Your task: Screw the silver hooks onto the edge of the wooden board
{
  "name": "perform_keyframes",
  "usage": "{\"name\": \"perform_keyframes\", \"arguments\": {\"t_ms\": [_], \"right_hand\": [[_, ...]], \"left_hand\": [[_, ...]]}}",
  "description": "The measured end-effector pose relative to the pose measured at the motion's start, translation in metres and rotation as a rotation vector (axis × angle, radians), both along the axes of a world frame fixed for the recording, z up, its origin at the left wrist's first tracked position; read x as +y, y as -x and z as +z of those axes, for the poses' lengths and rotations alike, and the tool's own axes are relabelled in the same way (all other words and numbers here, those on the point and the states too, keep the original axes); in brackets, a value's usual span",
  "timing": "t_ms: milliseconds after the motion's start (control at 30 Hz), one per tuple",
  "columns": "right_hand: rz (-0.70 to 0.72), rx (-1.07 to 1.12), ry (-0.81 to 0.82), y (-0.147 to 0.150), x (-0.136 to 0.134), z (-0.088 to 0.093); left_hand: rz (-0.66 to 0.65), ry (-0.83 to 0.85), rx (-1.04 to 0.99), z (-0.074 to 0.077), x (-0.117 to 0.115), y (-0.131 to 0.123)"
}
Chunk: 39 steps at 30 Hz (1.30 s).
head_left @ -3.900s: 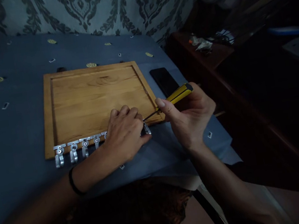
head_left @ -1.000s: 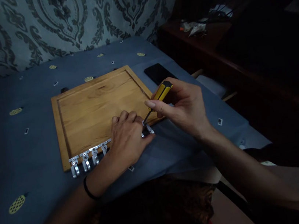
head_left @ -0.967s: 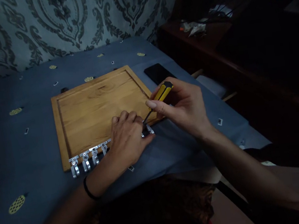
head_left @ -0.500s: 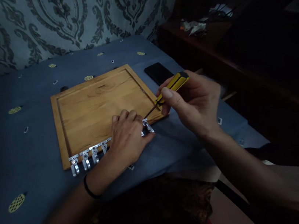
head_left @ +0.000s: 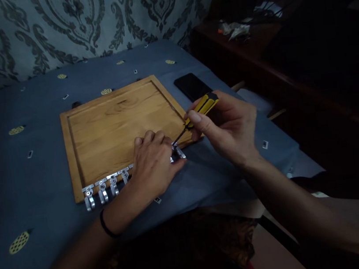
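A framed wooden board (head_left: 124, 124) lies on the blue patterned cloth, with several silver metal hooks (head_left: 103, 192) in a row along its near edge. My right hand (head_left: 227, 125) grips a yellow and black screwdriver (head_left: 205, 105), its tip down at the rightmost hook (head_left: 180, 153). Over the near edge of the board rests my left hand (head_left: 155, 162), fingers bent and thumb beside that same hook. The hand covers part of the row, and what its fingertips hold is hidden.
Behind the board's right side lies a black phone (head_left: 192, 87) on the cloth (head_left: 44, 171). A patterned wall covering rises at the back. To the right stands a dark reddish-brown piece of furniture (head_left: 256, 59) with crumpled wrapping (head_left: 238, 30) on it.
My right hand and the screwdriver have shifted slightly left and down toward the rightmost hook. The left hand keeps its place on the board.
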State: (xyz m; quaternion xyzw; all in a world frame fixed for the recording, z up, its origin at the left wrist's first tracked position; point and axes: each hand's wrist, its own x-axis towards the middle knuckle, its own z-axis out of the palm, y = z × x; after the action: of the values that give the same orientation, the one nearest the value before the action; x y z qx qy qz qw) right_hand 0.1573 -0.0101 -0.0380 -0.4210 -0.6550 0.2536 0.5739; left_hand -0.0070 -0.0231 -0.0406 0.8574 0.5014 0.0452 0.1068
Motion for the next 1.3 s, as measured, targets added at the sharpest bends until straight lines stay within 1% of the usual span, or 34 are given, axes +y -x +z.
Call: {"name": "perform_keyframes", "arguments": {"t_ms": [300, 400, 600, 733, 800, 867, 967, 1133, 1300], "right_hand": [[-0.041, -0.055, -0.030, 0.004, 0.000, -0.001], [-0.044, -0.021, -0.009, 0.007, 0.001, 0.001], [0.129, 0.114, 0.169, 0.002, 0.001, 0.007], [0.230, 0.119, 0.257, -0.008, 0.001, 0.009], [0.242, 0.108, 0.268, -0.010, 0.000, 0.009], [0.225, 0.078, 0.236, -0.010, 0.000, 0.009], [0.181, 0.009, 0.146, -0.007, 0.001, 0.007], [0.024, -0.115, -0.030, -0.001, 0.005, 0.002], [0.002, -0.138, -0.048, 0.003, 0.004, 0.000]], "left_hand": [[-0.003, -0.007, -0.008, -0.001, 0.000, 0.000], [-0.004, -0.011, -0.005, -0.001, 0.000, 0.000], [-0.005, -0.024, -0.026, -0.002, 0.000, 0.001], [-0.009, -0.036, -0.036, -0.004, 0.000, 0.001], [-0.008, -0.034, -0.029, -0.004, 0.000, 0.001], [-0.005, -0.029, -0.021, -0.003, 0.000, 0.001], [-0.009, -0.028, -0.021, -0.002, 0.000, 0.001], [-0.008, -0.015, -0.022, -0.002, -0.001, 0.001], [-0.006, -0.002, -0.019, -0.002, -0.001, 0.001]]}}
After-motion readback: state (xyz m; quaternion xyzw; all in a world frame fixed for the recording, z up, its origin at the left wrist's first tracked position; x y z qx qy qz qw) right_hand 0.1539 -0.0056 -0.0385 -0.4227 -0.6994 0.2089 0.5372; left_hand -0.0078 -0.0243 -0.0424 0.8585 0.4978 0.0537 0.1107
